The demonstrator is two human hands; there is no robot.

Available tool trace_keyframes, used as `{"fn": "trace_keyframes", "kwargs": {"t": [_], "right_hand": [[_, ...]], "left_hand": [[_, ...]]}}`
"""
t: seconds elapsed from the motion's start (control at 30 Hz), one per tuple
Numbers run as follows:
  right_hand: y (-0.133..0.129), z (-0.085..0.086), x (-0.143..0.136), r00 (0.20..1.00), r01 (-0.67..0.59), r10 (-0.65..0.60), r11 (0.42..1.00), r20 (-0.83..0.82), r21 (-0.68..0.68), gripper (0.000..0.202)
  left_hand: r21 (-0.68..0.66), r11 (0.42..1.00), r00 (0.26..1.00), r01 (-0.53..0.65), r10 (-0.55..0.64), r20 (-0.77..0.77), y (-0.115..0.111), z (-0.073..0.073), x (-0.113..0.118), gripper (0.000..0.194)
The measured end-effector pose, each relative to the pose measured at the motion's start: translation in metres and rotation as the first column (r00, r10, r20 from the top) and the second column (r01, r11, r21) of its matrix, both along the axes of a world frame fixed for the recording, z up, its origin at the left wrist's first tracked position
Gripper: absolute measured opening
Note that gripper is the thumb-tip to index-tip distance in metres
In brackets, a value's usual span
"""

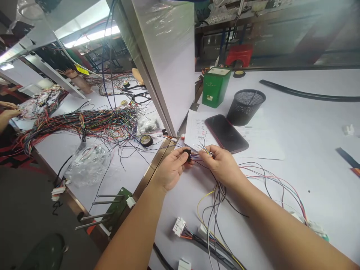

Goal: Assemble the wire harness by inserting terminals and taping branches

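Note:
My left hand (174,167) pinches a small black connector (188,155) between thumb and fingers, above the white table. Just to its right, my right hand (221,161) is closed around several thin wires (207,150) whose bare ends stick up past the fingertips. Some wires run between the connector and the right hand. Below the hands, loose grey, black and yellow wires (215,210) hang down onto the table. A white multi-pin connector (179,226) on a dark sleeved cable lies nearer to me.
A phone (227,134) lies on printed sheets (194,129), beside a black mesh cup (246,107) and a green box (216,87). Left of the upright panel (171,56) are a large wire bundle (92,122) and a green board with metal rods (116,208). Another person's hands (8,108) show far left.

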State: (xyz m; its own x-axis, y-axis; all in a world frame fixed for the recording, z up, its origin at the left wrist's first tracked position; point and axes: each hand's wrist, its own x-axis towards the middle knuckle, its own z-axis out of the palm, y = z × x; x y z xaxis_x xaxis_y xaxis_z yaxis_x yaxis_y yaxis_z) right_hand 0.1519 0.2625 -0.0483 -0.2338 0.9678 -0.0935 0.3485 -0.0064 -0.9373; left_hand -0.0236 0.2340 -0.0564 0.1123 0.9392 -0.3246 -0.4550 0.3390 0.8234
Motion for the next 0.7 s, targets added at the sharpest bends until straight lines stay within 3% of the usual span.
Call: {"fn": "trace_keyframes", "kwargs": {"t": [0.27,0.43,0.7], "right_hand": [[-0.001,-0.0001,-0.0005,0.999,-0.009,0.009,1.0,-0.05,-0.004,0.033],[-0.0007,-0.0025,-0.0012,0.999,0.034,-0.034,0.998,-0.003,0.053,0.03],[-0.0006,-0.0021,-0.0007,0.998,-0.031,0.023,0.991,0.066,0.127,0.027]], "left_hand": [[-0.014,1.0,1.0,0.0,0.0,0.002,0.0008,0.0017,-0.0002,0.025],[0.014,1.0,1.0,0.01,-0.01,-0.001,0.0001,0.0002,0.0,0.025],[0.064,0.998,1.0,-0.008,0.007,0.023,-0.0004,-0.0034,-0.0001,0.023]]}}
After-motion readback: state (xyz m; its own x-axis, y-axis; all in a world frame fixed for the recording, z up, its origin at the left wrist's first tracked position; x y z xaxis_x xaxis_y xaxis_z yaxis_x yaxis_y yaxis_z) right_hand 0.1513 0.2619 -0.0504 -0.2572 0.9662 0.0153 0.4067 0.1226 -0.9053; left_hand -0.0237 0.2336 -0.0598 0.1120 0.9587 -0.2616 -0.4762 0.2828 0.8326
